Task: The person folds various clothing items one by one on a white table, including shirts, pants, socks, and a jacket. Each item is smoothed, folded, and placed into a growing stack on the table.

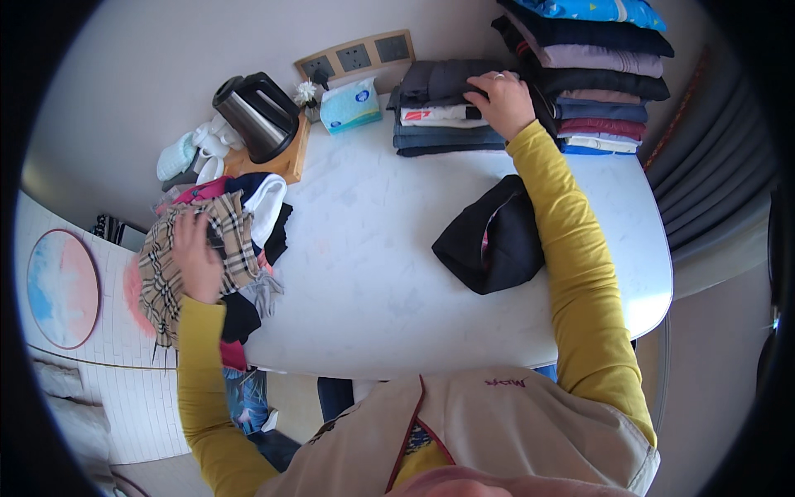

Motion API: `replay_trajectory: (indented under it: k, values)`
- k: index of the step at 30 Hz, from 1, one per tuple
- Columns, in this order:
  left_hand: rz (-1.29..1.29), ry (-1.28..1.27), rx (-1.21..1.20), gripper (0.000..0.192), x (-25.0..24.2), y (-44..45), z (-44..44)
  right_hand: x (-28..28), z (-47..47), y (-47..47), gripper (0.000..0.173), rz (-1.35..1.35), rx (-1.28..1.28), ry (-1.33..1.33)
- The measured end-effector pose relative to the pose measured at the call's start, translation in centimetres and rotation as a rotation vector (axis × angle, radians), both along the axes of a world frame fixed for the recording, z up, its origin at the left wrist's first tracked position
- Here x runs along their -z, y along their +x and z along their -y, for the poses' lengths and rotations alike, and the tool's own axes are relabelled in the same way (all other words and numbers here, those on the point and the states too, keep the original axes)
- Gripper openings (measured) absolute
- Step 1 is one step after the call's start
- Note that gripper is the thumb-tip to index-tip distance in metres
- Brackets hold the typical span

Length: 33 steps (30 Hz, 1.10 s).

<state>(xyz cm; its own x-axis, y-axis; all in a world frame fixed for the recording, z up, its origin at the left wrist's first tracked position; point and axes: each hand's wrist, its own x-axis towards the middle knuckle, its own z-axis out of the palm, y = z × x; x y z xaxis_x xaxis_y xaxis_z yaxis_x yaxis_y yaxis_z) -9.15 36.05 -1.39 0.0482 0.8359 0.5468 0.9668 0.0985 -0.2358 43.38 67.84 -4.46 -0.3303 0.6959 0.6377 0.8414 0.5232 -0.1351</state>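
Observation:
My left hand (197,256), slightly blurred, is over a tan plaid garment (235,239) with its fingers spread. That garment lies on a loose heap with a white cloth (266,202) and black and pink pieces around it. At the back of the table my right hand (502,102) rests on a folded dark grey garment (435,84), holding nothing. Below that garment are a folded white piece (435,116) and blue denim (441,136). A crumpled black garment (463,242) lies beside my right forearm, partly showing a pink inside.
A taller stack of folded clothes (602,93) stands at the back right of the white table (372,248). An electric kettle (261,118) stands on a wooden tray (292,161) beside white cups (214,146). A tissue pack (351,105) sits below wall sockets (354,57).

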Motion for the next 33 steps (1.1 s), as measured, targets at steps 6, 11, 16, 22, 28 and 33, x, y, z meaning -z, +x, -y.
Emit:
replay_trajectory:
  k: [6,11,16,22,28,33]
  values:
    - [0.334,0.072,0.408,0.05,1.5,15.8,-4.4,-0.3,0.8,-0.2,0.036,0.037,-0.013,-0.017]
    - [0.657,0.124,0.628,0.049,3.0,22.7,-8.7,-1.8,1.9,-0.5,0.018,-0.172,-0.172,-0.044]
    - [1.21,0.117,0.674,0.064,5.7,24.4,-9.2,-4.9,6.4,-3.1,0.017,-0.271,-0.42,-0.01]
    - [1.854,0.137,0.695,0.055,6.8,22.8,-8.5,-6.8,15.4,-7.7,0.021,-0.275,-0.832,-0.157]
    - [2.197,-0.079,0.877,0.055,5.6,22.0,-8.0,-7.7,17.7,-8.6,0.027,-0.332,-0.908,-0.327]
    - [2.163,-0.161,0.996,0.068,5.2,22.1,-7.2,-7.2,16.3,-8.6,0.032,-0.339,-1.009,-0.359]
